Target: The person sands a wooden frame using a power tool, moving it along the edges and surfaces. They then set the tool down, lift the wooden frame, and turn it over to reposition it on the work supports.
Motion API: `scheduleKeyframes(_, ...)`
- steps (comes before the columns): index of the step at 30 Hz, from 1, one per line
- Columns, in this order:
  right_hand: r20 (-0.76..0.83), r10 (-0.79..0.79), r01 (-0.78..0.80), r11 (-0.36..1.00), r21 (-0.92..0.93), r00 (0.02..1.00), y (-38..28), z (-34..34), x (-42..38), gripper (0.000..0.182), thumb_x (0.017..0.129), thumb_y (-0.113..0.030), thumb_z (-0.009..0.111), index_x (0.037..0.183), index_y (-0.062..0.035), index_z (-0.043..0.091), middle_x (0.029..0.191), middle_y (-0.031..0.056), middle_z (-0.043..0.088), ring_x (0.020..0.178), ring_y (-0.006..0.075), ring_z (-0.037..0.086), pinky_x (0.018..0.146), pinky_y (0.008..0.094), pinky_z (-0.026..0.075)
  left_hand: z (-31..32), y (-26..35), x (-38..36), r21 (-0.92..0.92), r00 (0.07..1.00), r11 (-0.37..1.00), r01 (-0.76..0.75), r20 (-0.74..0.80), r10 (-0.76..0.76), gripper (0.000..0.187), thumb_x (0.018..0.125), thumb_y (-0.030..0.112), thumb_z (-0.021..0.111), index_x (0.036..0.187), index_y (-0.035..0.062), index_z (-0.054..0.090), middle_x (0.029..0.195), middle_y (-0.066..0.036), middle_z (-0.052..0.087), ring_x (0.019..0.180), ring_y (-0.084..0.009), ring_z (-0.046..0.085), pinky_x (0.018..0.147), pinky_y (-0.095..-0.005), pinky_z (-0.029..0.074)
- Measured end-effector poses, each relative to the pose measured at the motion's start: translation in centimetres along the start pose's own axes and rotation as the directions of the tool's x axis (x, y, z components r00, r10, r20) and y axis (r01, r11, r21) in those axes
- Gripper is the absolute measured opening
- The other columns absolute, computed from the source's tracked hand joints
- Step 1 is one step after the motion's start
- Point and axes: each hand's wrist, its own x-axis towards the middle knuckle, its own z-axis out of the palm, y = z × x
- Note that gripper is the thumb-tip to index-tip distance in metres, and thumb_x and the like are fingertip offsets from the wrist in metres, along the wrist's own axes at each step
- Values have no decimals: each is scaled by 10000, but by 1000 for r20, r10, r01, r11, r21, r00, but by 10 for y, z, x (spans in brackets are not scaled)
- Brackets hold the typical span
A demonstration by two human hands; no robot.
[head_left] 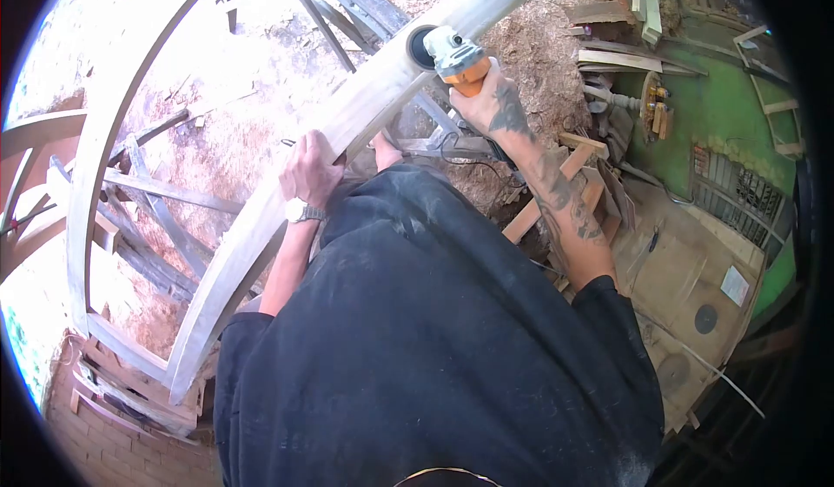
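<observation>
My right hand (483, 103) grips an orange angle grinder (463, 66) with a dusty, whitened head. The grinder's dark round disc (420, 48) lies against a long pale wooden beam (360, 105), which runs diagonally from lower left to upper right. My left hand (311, 171), with a watch at the wrist, is wrapped over the same beam lower down. Its fingertips are partly hidden. A dark cord (450, 152) hangs below the grinder.
A curved wooden frame (113, 131) meets the beam at the left. Trestle legs (321, 18) stand on ground covered in sawdust (208, 165). Wood offcuts (621, 57) are piled at right, near a workbench (669, 270) with a round disc (705, 318) and a paper (735, 286).
</observation>
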Motion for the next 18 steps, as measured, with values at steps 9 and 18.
scheduleKeyframes(9, -51, 48, -44, 996, 75, 998, 23, -3, 7, 686, 785, -358, 816, 1283, 44, 568, 1140, 286, 717, 1075, 427, 727, 934, 460, 592, 0, 1, 1, -8, 999, 1000, 29, 45, -29, 451, 771, 343, 837, 1068, 86, 616, 977, -127, 708, 838, -351, 720, 694, -467, 577)
scheduleKeyframes(18, -87, -20, 21, 1000, 12, 996, 22, -5, 10, 621, 800, -349, 807, 1220, 50, 582, 1078, 295, 731, 1040, 456, 733, 883, 485, 608, 7, -4, -1, -29, 1000, 999, 13, 10, -13, 466, 787, 406, 824, 1044, 82, 610, 964, -155, 712, 787, -404, 710, 674, -499, 570)
